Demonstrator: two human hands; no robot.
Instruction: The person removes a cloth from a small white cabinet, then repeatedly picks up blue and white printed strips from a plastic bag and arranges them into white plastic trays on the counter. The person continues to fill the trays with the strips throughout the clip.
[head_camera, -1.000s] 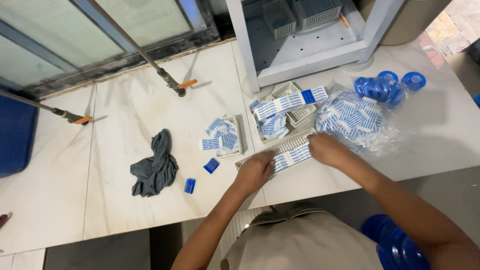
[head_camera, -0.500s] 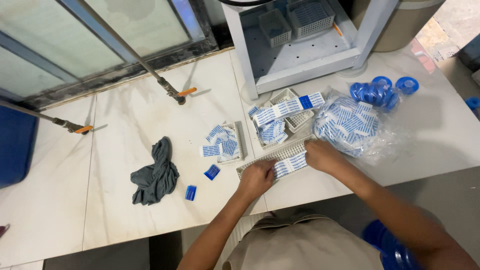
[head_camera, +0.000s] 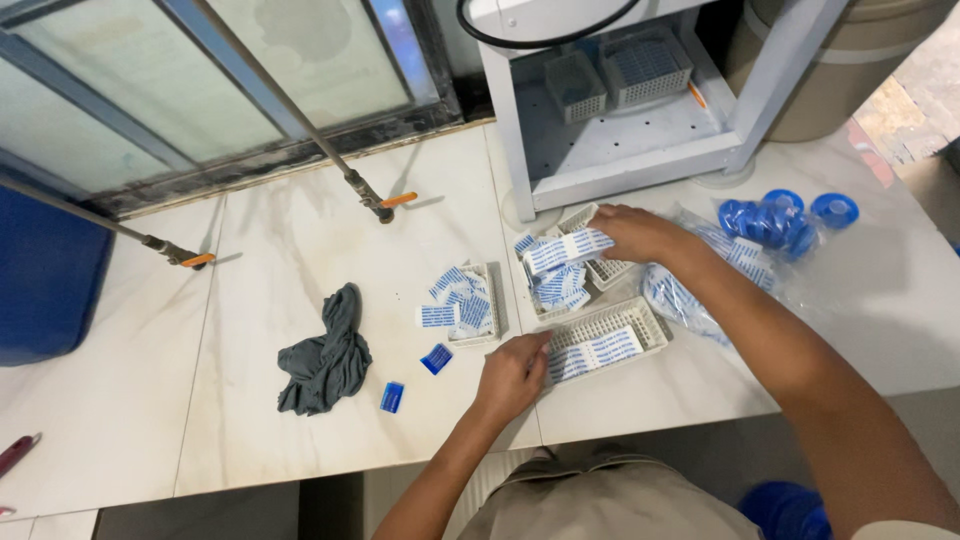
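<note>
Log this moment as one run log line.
left hand: steadies white slotted plastic tray | right hand: on strip of blue-and-white labels | grey cloth: on table, apart

A white slotted tray (head_camera: 610, 345) lies flat at the counter edge, holding blue-and-white packets (head_camera: 595, 352).

White stone table (head_camera: 300, 250) filling the middle of the frame, grey rag (head_camera: 325, 355) at lower left, two small blue packets (head_camera: 412, 378) beside it, white baskets of blue-and-white packets (head_camera: 600, 345) at centre, clear bag (head_camera: 700, 290) and blue caps (head_camera: 775, 215) at right, white stand (head_camera: 640, 165) up top.
</note>
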